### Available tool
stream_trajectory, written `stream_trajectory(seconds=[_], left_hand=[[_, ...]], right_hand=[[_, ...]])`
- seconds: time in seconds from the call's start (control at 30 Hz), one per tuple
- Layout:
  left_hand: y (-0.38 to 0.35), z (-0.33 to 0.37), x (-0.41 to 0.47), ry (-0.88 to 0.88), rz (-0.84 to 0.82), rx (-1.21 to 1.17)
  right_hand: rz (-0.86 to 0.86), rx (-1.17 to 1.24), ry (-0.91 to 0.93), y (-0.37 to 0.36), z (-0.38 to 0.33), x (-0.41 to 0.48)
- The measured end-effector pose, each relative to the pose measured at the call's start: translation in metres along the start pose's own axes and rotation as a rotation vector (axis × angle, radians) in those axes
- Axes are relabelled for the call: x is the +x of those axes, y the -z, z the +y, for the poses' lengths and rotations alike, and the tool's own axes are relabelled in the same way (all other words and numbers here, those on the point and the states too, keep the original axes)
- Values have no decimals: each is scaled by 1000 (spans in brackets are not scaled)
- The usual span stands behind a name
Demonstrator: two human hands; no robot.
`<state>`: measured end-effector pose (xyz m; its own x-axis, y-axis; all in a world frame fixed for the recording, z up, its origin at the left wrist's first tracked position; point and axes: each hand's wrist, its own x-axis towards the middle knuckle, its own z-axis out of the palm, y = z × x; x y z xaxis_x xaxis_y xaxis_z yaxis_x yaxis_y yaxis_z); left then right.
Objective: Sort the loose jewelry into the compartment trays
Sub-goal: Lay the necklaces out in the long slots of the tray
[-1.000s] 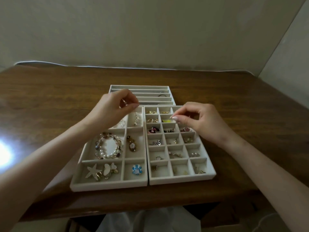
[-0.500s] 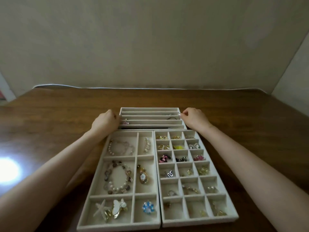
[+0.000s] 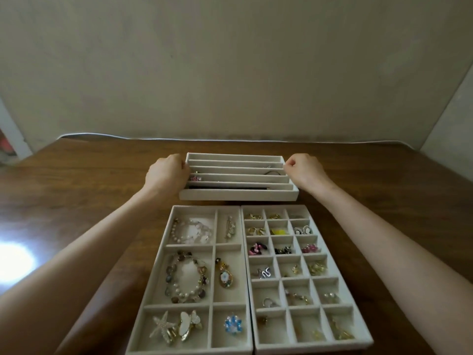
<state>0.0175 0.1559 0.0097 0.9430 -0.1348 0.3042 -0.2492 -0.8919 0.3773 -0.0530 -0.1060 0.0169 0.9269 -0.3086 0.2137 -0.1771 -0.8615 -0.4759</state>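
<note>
Wooden table (image 3: 76,190) as base, all three trays on or over it, no loose jewelry visible on the wood.

Slotted tray (image 3: 238,194): long narrow channels, beige velvet-like lining, gripped at both short ends, looks raised slightly off the table (dark gap under the front edge), probably for repositioning. Sits just beyond the other two trays.

Left hand (image 3: 166,175): fingers curled shut around the slotted tray's left end. Right hand (image 3: 304,172): closed the same way on its right end. Symmetric grip, likely to keep it level so contents stay in their channels.

Six-compartment tray (image 3: 163,326): just nearer than the slotted tray, left side. Holds bracelets, pendant, starfish clip (image 3: 161,326), blue flower piece (image 3: 233,324).

Small-grid tray (image 3: 330,260): nearer too, touching the six-compartment tray's right wall. Earrings and small pieces in most cells, a few cells bare.

Inside slotted tray: dark thin item (image 3: 256,187) along one near channel, pink star piece (image 3: 196,178) at left end.
</note>
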Motion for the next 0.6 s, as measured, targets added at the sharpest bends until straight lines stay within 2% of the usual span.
stream_trajectory(seconds=[0.6], left_hand=[[47,-5,-153,-55,25,-212]], right_hand=[[11,58,7,30,0,-155]])
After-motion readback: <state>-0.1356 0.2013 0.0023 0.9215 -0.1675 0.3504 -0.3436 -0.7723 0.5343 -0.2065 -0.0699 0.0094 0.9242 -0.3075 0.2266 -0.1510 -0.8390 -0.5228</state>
